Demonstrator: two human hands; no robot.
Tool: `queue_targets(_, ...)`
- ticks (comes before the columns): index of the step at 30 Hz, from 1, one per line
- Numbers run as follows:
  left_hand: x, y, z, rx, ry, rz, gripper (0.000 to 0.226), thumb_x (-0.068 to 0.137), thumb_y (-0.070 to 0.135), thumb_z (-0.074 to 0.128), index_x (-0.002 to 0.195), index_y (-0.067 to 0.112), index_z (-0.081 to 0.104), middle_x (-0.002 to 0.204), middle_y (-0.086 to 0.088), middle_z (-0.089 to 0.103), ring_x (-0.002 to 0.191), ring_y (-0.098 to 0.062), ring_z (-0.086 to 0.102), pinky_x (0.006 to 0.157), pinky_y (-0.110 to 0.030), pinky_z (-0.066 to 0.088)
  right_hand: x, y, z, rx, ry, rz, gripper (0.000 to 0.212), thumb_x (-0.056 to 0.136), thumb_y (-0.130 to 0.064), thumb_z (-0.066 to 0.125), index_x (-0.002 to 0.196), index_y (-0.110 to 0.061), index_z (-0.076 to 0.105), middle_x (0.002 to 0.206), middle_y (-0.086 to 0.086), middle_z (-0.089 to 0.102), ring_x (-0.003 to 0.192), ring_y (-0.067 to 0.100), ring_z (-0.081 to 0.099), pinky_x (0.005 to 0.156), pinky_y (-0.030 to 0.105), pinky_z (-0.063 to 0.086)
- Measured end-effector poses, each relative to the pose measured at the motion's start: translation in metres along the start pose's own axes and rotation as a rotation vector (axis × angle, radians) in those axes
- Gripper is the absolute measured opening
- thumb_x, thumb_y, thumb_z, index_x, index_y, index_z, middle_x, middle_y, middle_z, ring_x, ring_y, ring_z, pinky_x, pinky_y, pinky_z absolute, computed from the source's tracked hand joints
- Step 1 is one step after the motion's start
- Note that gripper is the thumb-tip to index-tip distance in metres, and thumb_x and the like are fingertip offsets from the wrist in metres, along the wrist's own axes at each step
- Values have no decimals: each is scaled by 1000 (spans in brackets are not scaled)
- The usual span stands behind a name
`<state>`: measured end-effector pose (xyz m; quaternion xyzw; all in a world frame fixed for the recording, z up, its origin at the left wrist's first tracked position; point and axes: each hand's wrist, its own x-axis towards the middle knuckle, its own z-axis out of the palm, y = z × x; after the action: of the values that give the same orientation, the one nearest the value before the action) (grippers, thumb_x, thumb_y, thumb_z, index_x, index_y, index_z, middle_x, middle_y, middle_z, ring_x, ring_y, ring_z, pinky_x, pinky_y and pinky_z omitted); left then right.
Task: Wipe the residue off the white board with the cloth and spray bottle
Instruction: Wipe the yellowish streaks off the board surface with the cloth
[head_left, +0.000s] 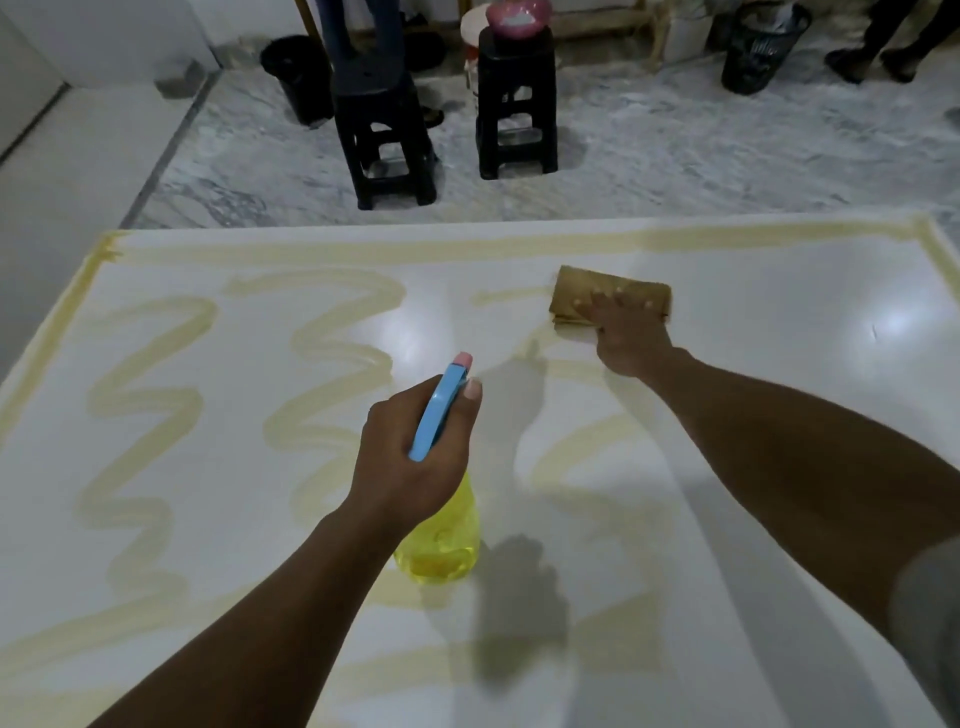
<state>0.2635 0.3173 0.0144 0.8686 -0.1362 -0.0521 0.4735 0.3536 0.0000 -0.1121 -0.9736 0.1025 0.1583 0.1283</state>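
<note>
A large white board (779, 322) lies flat and fills the lower view, streaked with yellowish residue (145, 395) in zigzags on its left half and a band along its edges. My left hand (410, 447) grips a yellow spray bottle (441, 545) by its blue trigger head, nozzle pointing away over the middle of the board. My right hand (628, 332) presses flat on a folded tan cloth (597, 296) near the board's far side, fingers spread on top of it.
Beyond the board's far edge is a marble floor with two black plastic stools (384, 140) (517, 104), one bearing a pink bowl (517, 18). A black bin (763, 49) stands at the back right beside a person's feet (872, 62). A white wall runs along the left.
</note>
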Motion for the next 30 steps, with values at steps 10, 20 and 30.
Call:
queue_targets(10, -69, 5, -18, -30, -88, -16, 33, 92, 69, 48, 91, 37, 57, 83, -20, 72, 67, -40, 68, 73, -56, 62, -222, -18, 102, -2, 174, -5, 64, 81, -4, 55, 139, -30, 53, 151, 0, 46, 142, 35, 37, 102, 61, 34)
queue_targets(20, -185, 6, -75, -87, -99, -17, 17, 90, 66, 53, 82, 57, 65, 82, -13, 76, 75, -31, 75, 70, -58, 63, -412, -89, 123, 277, 88, 161, 33, 92, -13, 51, 116, -28, 67, 105, 6, 72, 98, 30, 68, 77, 31, 49)
queue_targets(30, -134, 22, -82, -80, -36, 1, 28, 89, 69, 48, 83, 43, 58, 81, -16, 74, 69, -36, 71, 73, -58, 62, -314, -64, 1, 1248, -459, 291, 41, 82, -13, 66, 123, -8, 64, 122, 22, 67, 113, 41, 63, 91, 50, 53)
